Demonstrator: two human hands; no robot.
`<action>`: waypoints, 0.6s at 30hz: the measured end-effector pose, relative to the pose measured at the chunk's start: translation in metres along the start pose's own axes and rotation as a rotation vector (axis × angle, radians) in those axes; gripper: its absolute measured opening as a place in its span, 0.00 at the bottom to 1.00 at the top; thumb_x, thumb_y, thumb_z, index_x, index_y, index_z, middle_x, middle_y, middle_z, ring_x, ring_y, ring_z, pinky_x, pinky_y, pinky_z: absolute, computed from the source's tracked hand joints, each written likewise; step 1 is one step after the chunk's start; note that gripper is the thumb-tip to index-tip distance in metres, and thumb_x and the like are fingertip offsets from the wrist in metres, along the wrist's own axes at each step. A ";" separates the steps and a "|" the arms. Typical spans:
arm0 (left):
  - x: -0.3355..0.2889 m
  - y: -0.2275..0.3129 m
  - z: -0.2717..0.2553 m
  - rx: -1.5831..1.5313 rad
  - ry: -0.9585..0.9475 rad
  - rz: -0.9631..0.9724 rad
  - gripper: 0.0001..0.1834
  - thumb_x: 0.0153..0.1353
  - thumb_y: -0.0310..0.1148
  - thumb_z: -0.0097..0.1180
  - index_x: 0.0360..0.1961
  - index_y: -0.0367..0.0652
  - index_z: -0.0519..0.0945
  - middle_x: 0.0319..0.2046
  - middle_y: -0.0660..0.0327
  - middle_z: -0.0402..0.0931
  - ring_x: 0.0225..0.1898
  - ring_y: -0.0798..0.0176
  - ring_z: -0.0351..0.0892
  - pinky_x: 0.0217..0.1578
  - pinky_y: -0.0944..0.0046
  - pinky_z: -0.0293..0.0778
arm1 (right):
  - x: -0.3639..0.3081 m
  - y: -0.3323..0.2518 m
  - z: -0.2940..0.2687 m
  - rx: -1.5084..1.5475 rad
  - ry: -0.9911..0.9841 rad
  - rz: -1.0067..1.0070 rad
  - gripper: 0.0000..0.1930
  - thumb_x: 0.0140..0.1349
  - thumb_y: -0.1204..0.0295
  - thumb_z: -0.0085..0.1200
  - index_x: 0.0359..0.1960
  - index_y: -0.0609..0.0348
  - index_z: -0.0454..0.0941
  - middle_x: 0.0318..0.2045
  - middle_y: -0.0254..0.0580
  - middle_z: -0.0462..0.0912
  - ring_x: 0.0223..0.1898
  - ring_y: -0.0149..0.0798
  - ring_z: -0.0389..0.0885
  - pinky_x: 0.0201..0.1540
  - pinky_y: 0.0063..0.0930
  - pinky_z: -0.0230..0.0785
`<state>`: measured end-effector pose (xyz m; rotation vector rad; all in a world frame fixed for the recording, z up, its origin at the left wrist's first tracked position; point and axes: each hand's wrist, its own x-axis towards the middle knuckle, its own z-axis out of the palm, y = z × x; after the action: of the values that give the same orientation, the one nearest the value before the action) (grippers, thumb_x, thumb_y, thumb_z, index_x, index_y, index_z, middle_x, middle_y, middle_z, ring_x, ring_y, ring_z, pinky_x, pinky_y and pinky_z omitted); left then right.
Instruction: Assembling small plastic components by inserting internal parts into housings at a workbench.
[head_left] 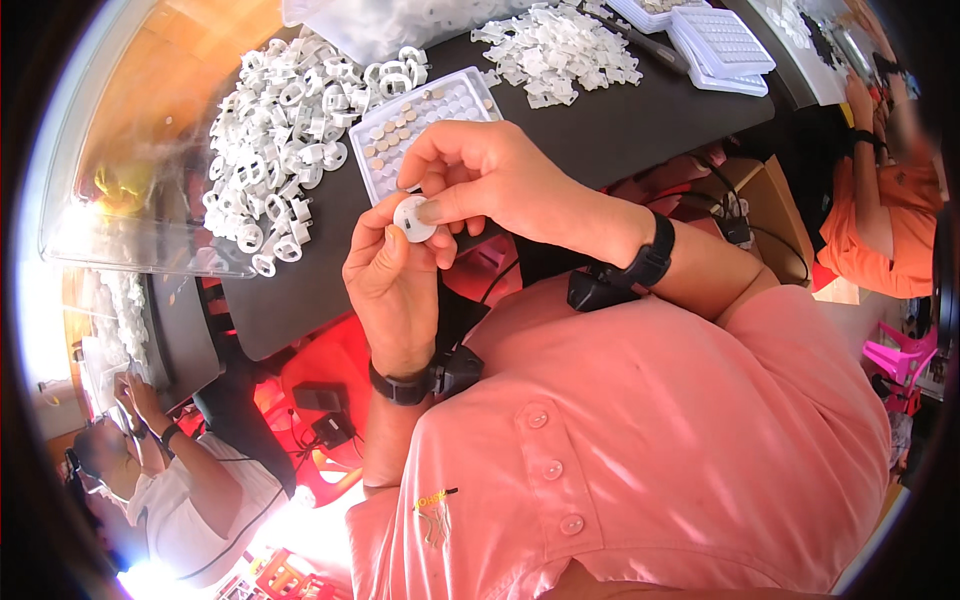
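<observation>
A small round white plastic part (414, 219) with a dark slot in its face sits between my two hands. My left hand (388, 270) pinches it at the rim with thumb and fingers. From the right, my right hand (478, 185) presses its thumb on the part's edge, its fingers curled behind. Just beyond my hands lies a white tray (372, 186) with rows of round pockets, several holding small tan discs (391, 131). Left of the tray is a heap of white ring-shaped plastic parts (290, 130).
A pile of flat white plastic pieces (560, 50) lies on the dark table (640, 130), near stacked white trays (722, 45) and a dark-handled tool (655, 50). A clear bin (150, 255) stands at the left. Other people work at the lower left (190, 480) and far right (880, 210).
</observation>
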<state>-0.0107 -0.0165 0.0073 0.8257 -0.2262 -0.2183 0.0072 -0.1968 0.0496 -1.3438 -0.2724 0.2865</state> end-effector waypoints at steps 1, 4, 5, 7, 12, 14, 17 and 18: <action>0.001 0.000 0.002 -0.014 -0.002 0.008 0.15 0.71 0.32 0.54 0.52 0.32 0.76 0.41 0.53 0.80 0.36 0.60 0.79 0.33 0.62 0.72 | -0.002 0.000 0.000 -0.012 0.041 -0.026 0.09 0.60 0.77 0.62 0.42 0.60 0.79 0.28 0.28 0.79 0.26 0.21 0.76 0.26 0.16 0.66; 0.003 -0.001 -0.001 -0.034 -0.016 0.020 0.15 0.71 0.32 0.54 0.53 0.32 0.76 0.40 0.53 0.80 0.36 0.60 0.79 0.32 0.62 0.72 | -0.007 -0.001 -0.006 -0.095 0.079 -0.074 0.10 0.61 0.79 0.61 0.44 0.60 0.79 0.28 0.27 0.79 0.27 0.21 0.77 0.26 0.17 0.67; 0.003 -0.001 -0.002 -0.041 -0.025 0.022 0.16 0.71 0.32 0.53 0.53 0.32 0.76 0.40 0.53 0.80 0.36 0.60 0.79 0.32 0.62 0.72 | -0.008 -0.002 -0.006 -0.098 0.078 -0.076 0.10 0.61 0.79 0.61 0.44 0.60 0.79 0.28 0.27 0.79 0.27 0.21 0.77 0.26 0.17 0.67; 0.003 -0.001 0.000 -0.038 -0.017 0.020 0.16 0.71 0.32 0.54 0.53 0.33 0.76 0.40 0.53 0.80 0.36 0.60 0.79 0.33 0.62 0.72 | -0.011 -0.005 -0.003 -0.178 0.085 -0.150 0.10 0.61 0.81 0.59 0.44 0.62 0.78 0.28 0.31 0.80 0.27 0.24 0.80 0.28 0.19 0.70; 0.001 -0.004 -0.004 -0.013 -0.029 0.064 0.15 0.68 0.31 0.57 0.52 0.34 0.77 0.41 0.53 0.80 0.36 0.60 0.79 0.33 0.61 0.74 | -0.009 -0.004 0.013 -0.111 0.026 -0.130 0.07 0.60 0.83 0.58 0.40 0.66 0.76 0.27 0.38 0.81 0.26 0.30 0.83 0.31 0.24 0.75; -0.002 -0.004 -0.005 -0.033 -0.021 0.062 0.15 0.68 0.31 0.57 0.52 0.34 0.77 0.41 0.53 0.81 0.35 0.59 0.79 0.32 0.61 0.74 | -0.008 -0.012 0.015 -0.171 0.028 -0.111 0.05 0.60 0.85 0.57 0.36 0.66 0.74 0.26 0.41 0.81 0.26 0.33 0.83 0.30 0.26 0.76; -0.002 -0.002 -0.003 -0.060 -0.021 0.055 0.16 0.68 0.30 0.57 0.54 0.34 0.76 0.41 0.52 0.81 0.34 0.58 0.81 0.32 0.61 0.76 | -0.003 -0.022 0.014 -0.115 -0.063 -0.048 0.05 0.59 0.86 0.57 0.34 0.66 0.74 0.25 0.41 0.81 0.25 0.33 0.83 0.30 0.26 0.75; -0.002 0.001 -0.001 -0.065 -0.013 0.030 0.16 0.68 0.30 0.57 0.54 0.34 0.76 0.41 0.51 0.81 0.34 0.58 0.81 0.32 0.60 0.76 | 0.000 -0.024 0.011 -0.081 -0.102 -0.024 0.05 0.58 0.85 0.58 0.32 0.65 0.75 0.25 0.39 0.81 0.27 0.31 0.84 0.30 0.26 0.76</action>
<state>-0.0121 -0.0148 0.0072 0.7565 -0.2425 -0.2016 0.0046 -0.1917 0.0749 -1.4065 -0.3882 0.3276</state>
